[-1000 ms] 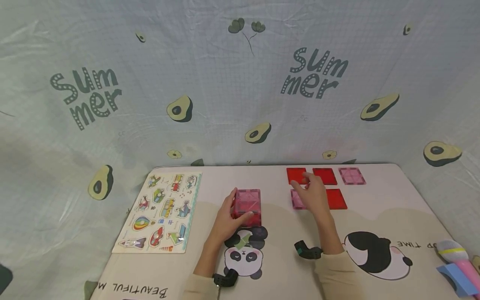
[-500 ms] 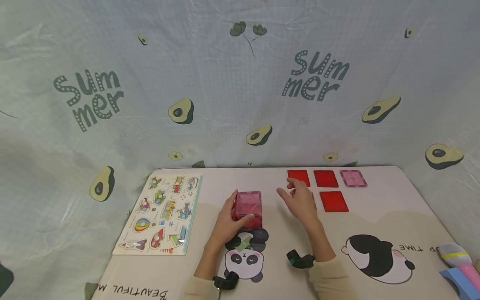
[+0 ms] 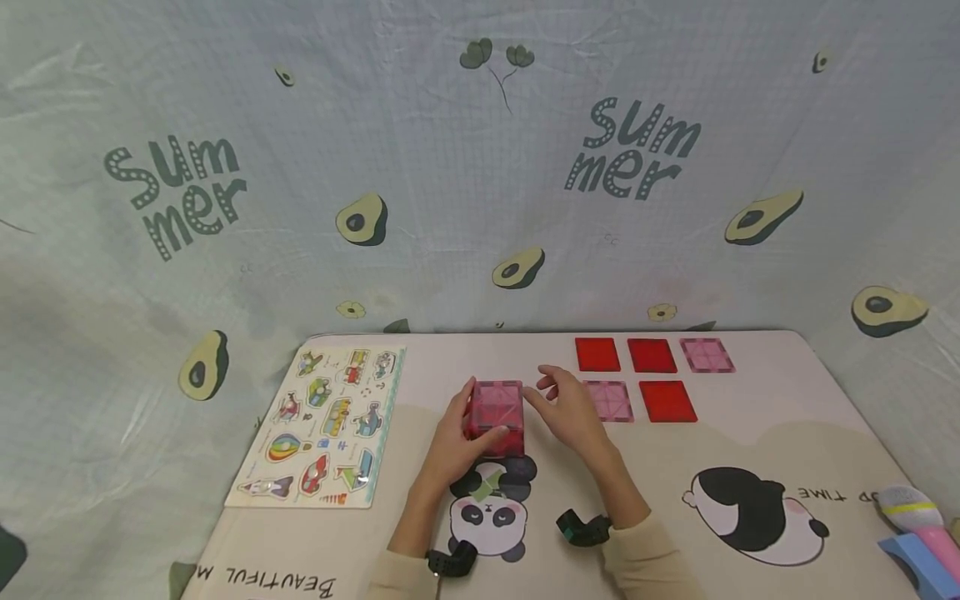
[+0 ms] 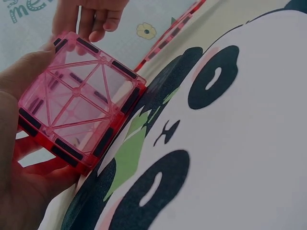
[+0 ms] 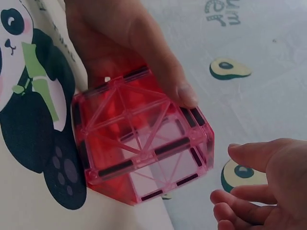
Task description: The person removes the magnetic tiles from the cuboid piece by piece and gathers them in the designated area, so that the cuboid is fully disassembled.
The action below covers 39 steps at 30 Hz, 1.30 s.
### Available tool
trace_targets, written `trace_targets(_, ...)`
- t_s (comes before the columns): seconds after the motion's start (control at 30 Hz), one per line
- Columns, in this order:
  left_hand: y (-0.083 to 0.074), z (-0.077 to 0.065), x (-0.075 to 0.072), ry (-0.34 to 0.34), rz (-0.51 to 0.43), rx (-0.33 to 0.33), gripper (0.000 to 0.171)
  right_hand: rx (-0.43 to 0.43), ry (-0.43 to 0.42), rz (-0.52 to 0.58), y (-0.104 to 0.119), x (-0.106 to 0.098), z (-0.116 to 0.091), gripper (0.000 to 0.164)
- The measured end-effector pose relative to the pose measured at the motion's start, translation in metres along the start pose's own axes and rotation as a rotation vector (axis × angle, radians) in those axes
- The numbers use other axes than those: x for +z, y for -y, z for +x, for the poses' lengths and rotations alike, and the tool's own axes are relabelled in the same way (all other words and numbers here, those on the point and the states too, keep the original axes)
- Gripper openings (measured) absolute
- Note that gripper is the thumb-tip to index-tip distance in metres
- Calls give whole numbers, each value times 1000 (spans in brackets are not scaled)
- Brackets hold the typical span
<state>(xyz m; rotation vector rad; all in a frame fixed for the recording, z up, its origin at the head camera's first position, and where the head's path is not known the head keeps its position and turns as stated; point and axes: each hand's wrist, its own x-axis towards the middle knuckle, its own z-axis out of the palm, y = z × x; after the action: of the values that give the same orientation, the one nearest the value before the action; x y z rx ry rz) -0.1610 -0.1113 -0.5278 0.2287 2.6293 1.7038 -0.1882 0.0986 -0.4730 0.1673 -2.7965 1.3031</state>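
Observation:
A cube of see-through pink and red magnetic tiles (image 3: pixel 497 406) stands on the table above the printed panda. My left hand (image 3: pixel 457 437) grips it from the left, thumb on the near side and fingers around the other side, as the left wrist view (image 4: pixel 76 91) of the cube also shows. Just right of the cube, my right hand (image 3: pixel 573 417) hovers with loosely bent fingers and holds nothing. A gap shows between the right fingertips (image 5: pixel 234 148) and the cube in the right wrist view.
To the right lie several flat tiles: red ones (image 3: pixel 667 402) and pink ones (image 3: pixel 707 355), in two rows. A puzzle board (image 3: pixel 318 425) with vehicle pictures is at the left. A toy microphone (image 3: pixel 911 508) and a blue piece (image 3: pixel 917 558) sit at the right edge.
My right hand has moved left from over the flat tiles to the cube's side, uncovering a pink tile. The left hand keeps its grip on the cube, unmoved.

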Motion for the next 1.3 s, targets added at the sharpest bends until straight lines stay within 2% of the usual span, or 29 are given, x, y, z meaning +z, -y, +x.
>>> trace_targets(0.43,-2,-1,-1,-1,-18,-6,98,-67,80,15,6,11,-5,52)
trace_targets(0.6,-2,-1,-1,-3,-9,-7,96,-101,70,37,7,13,-6,50)
trace_targets(1.3,-1,-1,-2,4,-21,4,96,-112,59,64,6,18,-8,48)
